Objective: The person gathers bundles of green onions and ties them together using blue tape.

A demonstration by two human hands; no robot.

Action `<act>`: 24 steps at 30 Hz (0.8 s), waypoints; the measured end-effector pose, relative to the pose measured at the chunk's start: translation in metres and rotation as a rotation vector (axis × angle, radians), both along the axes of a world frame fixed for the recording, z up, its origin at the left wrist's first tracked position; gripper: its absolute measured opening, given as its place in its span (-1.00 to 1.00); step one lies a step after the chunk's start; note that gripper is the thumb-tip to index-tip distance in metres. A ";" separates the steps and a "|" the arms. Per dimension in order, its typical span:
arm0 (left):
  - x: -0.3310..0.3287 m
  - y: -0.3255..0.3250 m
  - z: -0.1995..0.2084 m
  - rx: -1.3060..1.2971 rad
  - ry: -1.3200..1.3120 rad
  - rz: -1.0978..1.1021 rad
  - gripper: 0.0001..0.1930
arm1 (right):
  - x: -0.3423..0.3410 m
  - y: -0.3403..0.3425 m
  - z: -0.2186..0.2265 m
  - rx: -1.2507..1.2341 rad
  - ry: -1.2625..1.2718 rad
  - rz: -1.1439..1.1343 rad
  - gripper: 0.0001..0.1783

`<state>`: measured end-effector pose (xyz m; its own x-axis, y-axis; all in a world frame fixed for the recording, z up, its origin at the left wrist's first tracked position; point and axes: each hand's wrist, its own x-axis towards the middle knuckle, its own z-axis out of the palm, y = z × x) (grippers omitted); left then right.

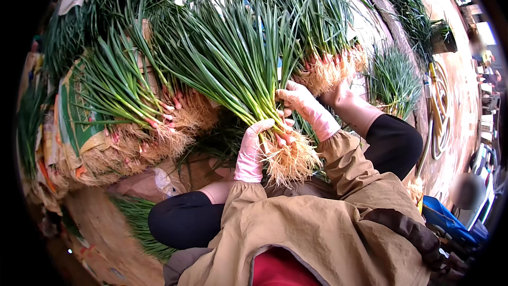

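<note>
A thick bunch of spring onions (259, 98) with long green leaves, pinkish bulbs and tangled pale roots stands out in front of me, leaves pointing away. Wrapped round its left side just above the bulbs is my left hand (250, 151), in a pale pink glove. My right hand (307, 103), gloved the same way, grips the bunch from the right at the same height. Both hands are closed on the stems. Below them the roots (288, 161) hang toward my lap.
More spring onions (121, 85) lie heaped on a green and tan sack (69, 108) at left, roots toward me. Another rooted bunch (330, 69) lies beyond my right hand. Loose green leaves (140, 228) lie by my left knee. A coiled hose (438, 106) is on the floor at right.
</note>
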<state>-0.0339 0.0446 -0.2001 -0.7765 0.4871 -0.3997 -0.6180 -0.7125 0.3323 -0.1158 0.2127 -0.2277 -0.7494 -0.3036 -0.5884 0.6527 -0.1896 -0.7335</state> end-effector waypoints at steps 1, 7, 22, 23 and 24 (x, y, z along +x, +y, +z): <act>0.000 0.002 0.007 0.064 -0.049 0.044 -0.58 | -0.001 -0.003 -0.006 -0.059 -0.019 -0.022 -0.88; 0.004 0.003 0.009 0.279 -0.029 0.190 -0.53 | 0.018 -0.009 -0.008 -0.686 -0.126 -0.142 -0.70; 0.001 -0.002 -0.001 0.336 0.029 0.148 -0.35 | -0.001 0.038 -0.047 1.053 0.419 1.098 -0.55; 0.002 -0.010 -0.002 0.416 0.048 0.206 -0.31 | -0.007 0.037 -0.034 1.058 0.404 1.289 -0.55; 0.004 -0.016 -0.003 0.495 0.067 0.264 -0.27 | -0.022 0.035 -0.021 1.232 0.469 1.041 -0.57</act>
